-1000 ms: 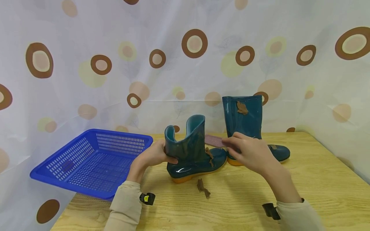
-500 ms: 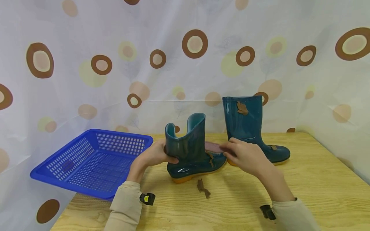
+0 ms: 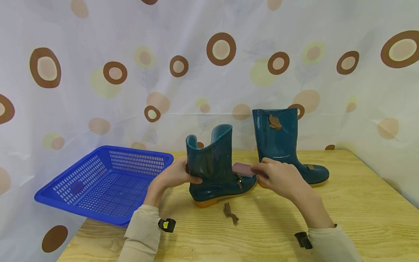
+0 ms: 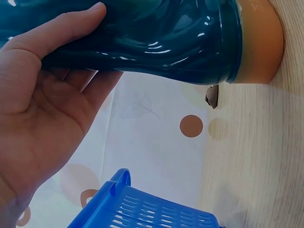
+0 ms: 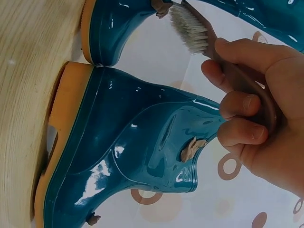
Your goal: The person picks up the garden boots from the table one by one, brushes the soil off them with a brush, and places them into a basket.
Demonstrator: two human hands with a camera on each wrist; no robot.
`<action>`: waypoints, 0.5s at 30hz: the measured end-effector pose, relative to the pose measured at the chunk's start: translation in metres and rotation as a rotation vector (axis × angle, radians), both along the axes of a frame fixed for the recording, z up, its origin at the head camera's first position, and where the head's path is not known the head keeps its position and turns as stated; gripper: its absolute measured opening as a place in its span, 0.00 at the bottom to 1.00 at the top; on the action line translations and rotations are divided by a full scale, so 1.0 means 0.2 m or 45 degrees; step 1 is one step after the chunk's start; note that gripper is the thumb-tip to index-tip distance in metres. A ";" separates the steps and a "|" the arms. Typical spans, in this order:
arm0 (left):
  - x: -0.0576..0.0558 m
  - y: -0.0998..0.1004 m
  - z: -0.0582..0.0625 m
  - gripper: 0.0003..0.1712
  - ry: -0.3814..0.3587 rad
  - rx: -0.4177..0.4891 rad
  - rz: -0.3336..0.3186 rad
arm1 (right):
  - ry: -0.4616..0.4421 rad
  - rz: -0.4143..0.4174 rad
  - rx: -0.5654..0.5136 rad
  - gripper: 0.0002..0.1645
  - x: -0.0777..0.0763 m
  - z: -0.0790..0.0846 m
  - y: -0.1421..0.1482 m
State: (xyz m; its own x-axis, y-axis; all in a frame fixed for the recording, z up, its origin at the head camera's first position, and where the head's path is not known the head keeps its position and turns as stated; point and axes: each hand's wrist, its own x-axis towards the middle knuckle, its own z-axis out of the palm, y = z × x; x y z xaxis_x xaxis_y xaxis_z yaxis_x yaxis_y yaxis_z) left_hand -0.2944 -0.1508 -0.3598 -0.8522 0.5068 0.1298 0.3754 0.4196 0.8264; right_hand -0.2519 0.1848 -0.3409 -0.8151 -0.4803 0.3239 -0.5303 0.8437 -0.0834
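My left hand (image 3: 175, 174) grips the ankle of a teal rubber boot (image 3: 209, 178), its thumb on the near side. The boot stands on its orange sole, its shaft top bent inward. My right hand (image 3: 283, 178) holds a brownish-pink scrub brush (image 3: 243, 169) by its handle. In the right wrist view the pale bristles (image 5: 190, 29) are right at a brown scrap (image 5: 161, 7) on the boot's instep. A second teal boot (image 3: 278, 136) stands upright behind my right hand, with a brown patch (image 3: 275, 123) on its shaft and another brown bit (image 3: 310, 167) on its foot.
A blue perforated plastic basket (image 3: 98, 214) sits at the left on the wooden table (image 3: 262, 233). One loose brown scrap (image 3: 231, 214) lies in front of the held boot. A patterned white curtain (image 3: 209, 91) hangs behind the table.
My right hand has taken hold of the brush behind the boot and brought it nearer, over the instep. The held boot's shaft has straightened slightly; my left hand stays at its ankle.
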 end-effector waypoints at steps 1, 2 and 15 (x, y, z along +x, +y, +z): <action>0.00 0.00 0.00 0.29 -0.002 0.003 0.000 | -0.015 -0.007 0.004 0.13 0.00 0.00 0.00; 0.00 0.00 0.00 0.29 -0.004 0.006 -0.001 | -0.033 -0.014 0.007 0.13 0.00 0.01 0.00; 0.01 0.00 0.01 0.30 -0.013 0.001 0.028 | -0.144 -0.073 0.032 0.14 0.01 0.05 0.02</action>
